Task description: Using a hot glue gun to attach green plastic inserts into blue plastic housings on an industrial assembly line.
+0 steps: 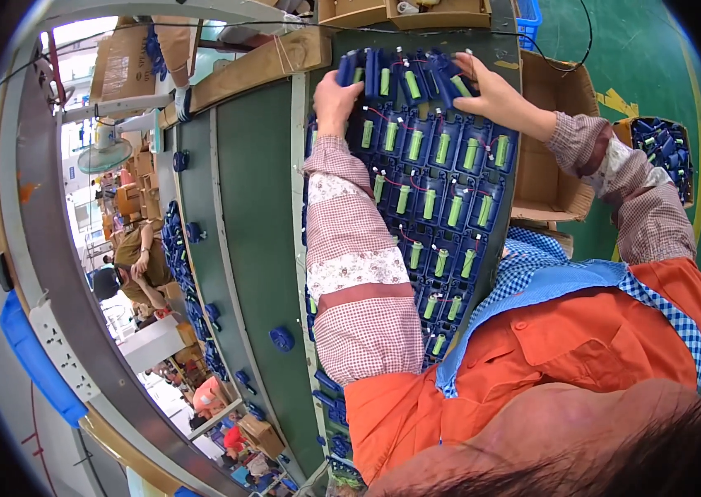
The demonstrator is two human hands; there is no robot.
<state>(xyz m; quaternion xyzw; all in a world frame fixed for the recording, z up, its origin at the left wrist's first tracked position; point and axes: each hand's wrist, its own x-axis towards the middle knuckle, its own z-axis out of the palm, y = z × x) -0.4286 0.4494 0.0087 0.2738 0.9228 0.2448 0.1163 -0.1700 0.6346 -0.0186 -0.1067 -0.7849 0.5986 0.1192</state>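
Observation:
Many blue plastic housings (427,203), most with a green cylindrical battery (443,149) and thin red wires ending in small white connectors, lie in rows on the bench in front of me. At the far end, several more housings (400,79) stand tilted and bunched side by side. My left hand (338,101) curls round the left end of that bunch. Round its right end closes my right hand (493,93), thumb toward me and fingers on the far side, on a tilted housing (454,79). Some of the fingertips are hidden behind the blue parts.
Left of the bench runs a green conveyor belt (255,248) with a round blue part (281,338) on it. Beyond it lies a line of blue parts (189,290). An open cardboard box (553,166) and a box of blue parts (658,149) stand at right. Other people sit far left.

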